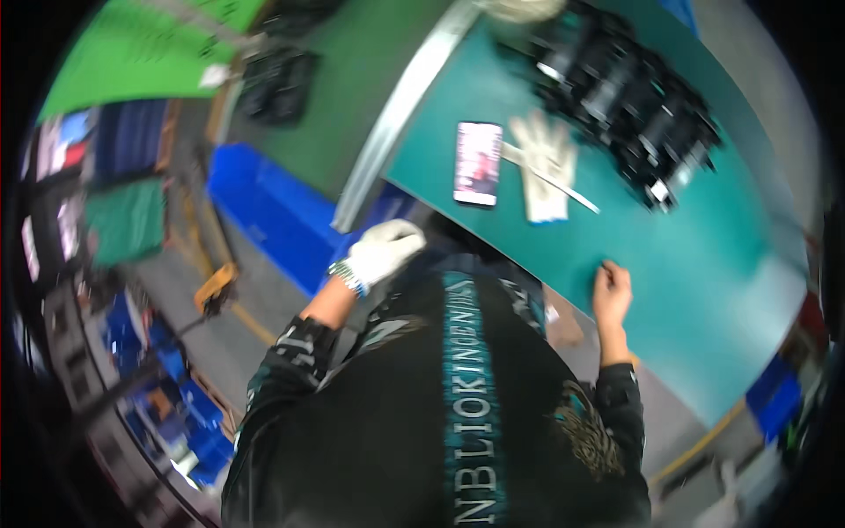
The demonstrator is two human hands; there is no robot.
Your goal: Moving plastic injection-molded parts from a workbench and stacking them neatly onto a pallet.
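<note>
My left hand, in a white glove, is above the blue bin's near end, beside the table edge. Its fingers are curled, and whatever they may hold is hidden. My bare right hand rests at the near part of the green table, also with fingers curled; I cannot make out anything inside them. Between the hands and farther off lie a phone with its screen lit and an off-white glove. A thin white stick-like tool lies across that glove.
Several black plastic parts are heaped at the table's far right. A metal rail borders a green belt surface at the far left. Below it stands a blue bin. A yellow device sits farther left.
</note>
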